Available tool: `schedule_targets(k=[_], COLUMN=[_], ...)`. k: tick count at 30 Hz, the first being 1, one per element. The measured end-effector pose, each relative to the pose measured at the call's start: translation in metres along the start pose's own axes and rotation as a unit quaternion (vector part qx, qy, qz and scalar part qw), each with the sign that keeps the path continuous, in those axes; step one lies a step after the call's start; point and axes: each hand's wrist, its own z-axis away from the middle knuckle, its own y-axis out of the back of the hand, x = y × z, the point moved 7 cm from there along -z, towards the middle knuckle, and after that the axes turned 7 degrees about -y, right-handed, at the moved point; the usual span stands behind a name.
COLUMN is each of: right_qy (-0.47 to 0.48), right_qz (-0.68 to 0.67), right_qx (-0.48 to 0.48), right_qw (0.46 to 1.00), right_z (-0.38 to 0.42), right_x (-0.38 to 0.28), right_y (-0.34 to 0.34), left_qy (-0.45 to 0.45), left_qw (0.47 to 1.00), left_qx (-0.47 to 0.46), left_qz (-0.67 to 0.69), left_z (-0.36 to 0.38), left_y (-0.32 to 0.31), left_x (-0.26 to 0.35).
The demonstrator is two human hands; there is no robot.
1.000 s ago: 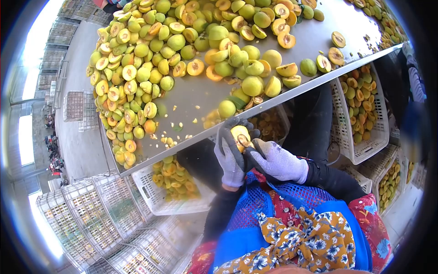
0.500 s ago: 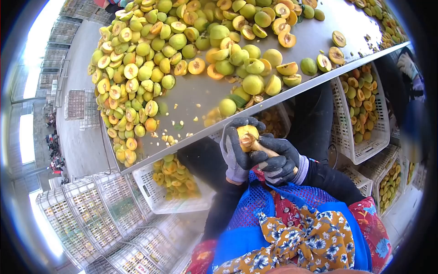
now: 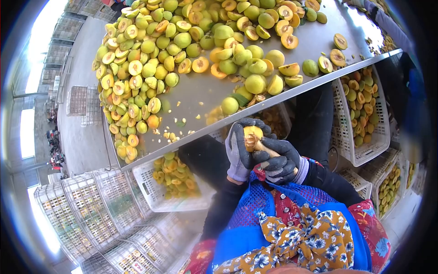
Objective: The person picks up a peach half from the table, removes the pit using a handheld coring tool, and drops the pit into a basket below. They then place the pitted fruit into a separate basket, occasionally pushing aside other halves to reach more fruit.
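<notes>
My left hand [image 3: 237, 148], in a grey and black glove, is closed around a yellow apricot half [image 3: 252, 132]. In my right hand [image 3: 282, 160], gloved alike, is a tool with a light wooden handle [image 3: 266, 150]. Its working end meets the fruit's cut face, where the flesh looks brownish; the tip itself is hidden. Both hands are close together, just off the metal table's front edge [image 3: 214, 128]. Past that edge lie whole and halved green-yellow apricots [image 3: 255, 84], with a big heap [image 3: 148, 68] farther left.
Loose stones [image 3: 171, 136] are scattered on the table. Below it stand a white crate of apricot halves [image 3: 159, 205] at left and another filled crate [image 3: 356, 155] at right. Stacked crates [image 3: 105, 201] fill the lower left. Another person's sleeve [image 3: 392, 27] reaches over the far right.
The view has shifted slightly. My hands keep the apricot half and tool together, with the fruit turned a little. At far right, the other person's arm has moved up over the table.
</notes>
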Motion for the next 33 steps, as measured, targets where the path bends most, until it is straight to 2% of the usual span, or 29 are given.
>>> schedule_targets(k=[1,3,5,8,10,12,13,14,15,17,18,19,22,23,25,26,27,30,33], right_qy=[0.006,0.018,0.03,0.058,0.056,0.093,0.103,0.105,0.123,0.138,0.139,0.137,0.16,0.137,0.154,0.164,0.164,0.121,0.201], right_qz=[0.004,0.013,0.022,0.186,0.268,0.271,0.246,0.278,0.358,0.485,0.535,0.579,0.722,0.762,0.816,0.838,0.829,0.791,0.801], right_qx=[-0.005,-0.01,-0.009,0.068,0.084,0.078,0.096,0.114,0.205,0.357,0.417,0.474,0.456,0.445,0.444,0.441,0.466,0.539,0.502], right_qw=[1.0,1.0,0.999,0.978,0.958,0.955,0.959,0.948,0.903,0.787,0.722,0.649,0.495,0.451,0.336,0.275,0.262,0.262,0.256], right_z=[-0.001,-0.003,-0.006,-0.006,-0.013,-0.012,-0.004,0.004,0.014,0.032,0.038,0.046,0.046,0.044,0.043,0.043,0.043,0.051,0.061], right_x=[-0.001,-0.002,-0.002,0.0,0.008,0.0,-0.007,-0.014,-0.021,-0.035,-0.043,-0.051,-0.059,-0.059,-0.065,-0.066,-0.061,-0.058,-0.058], right_y=[0.001,0.001,0.001,-0.003,-0.023,-0.035,-0.03,-0.03,-0.03,-0.027,-0.023,-0.02,-0.015,-0.015,-0.008,-0.008,-0.016,-0.032,-0.036], left_qy=[-0.03,-0.016,0.072,0.195,0.131,0.081,-0.041,-0.174,-0.183,-0.028,0.037,-0.007,-0.051,-0.06,-0.026,-0.051,0.019,0.105,0.044], left_qw=[0.998,0.999,0.988,0.917,0.972,0.988,0.965,0.869,0.863,0.899,0.899,0.72,0.624,0.677,0.711,0.673,0.653,0.632,0.668], left_qx=[-0.017,0.004,0.074,0.187,0.145,0.123,0.042,0.022,0.038,0.2,0.284,0.245,0.199,0.179,0.096,0.052,-0.018,-0.154,-0.218], left_qz=[-0.062,-0.039,0.115,0.294,0.131,-0.037,-0.256,-0.463,-0.47,-0.389,-0.331,-0.649,-0.754,-0.711,-0.696,-0.736,-0.757,-0.752,-0.71], left_z=[-0.003,-0.004,0.001,0.018,0.025,0.029,0.019,0.016,0.016,0.033,0.046,0.044,0.024,0.005,-0.037,-0.056,-0.076,-0.112,-0.12], left_y=[-0.005,-0.004,0.005,0.015,0.021,0.032,0.028,0.022,0.03,0.104,0.139,0.135,0.139,0.128,0.09,0.073,0.057,0.054,0.073], left_x=[0.007,0.003,-0.023,-0.051,-0.054,-0.049,-0.008,0.033,0.051,0.046,0.043,0.077,0.091,0.088,0.063,0.044,0.027,-0.02,-0.028])
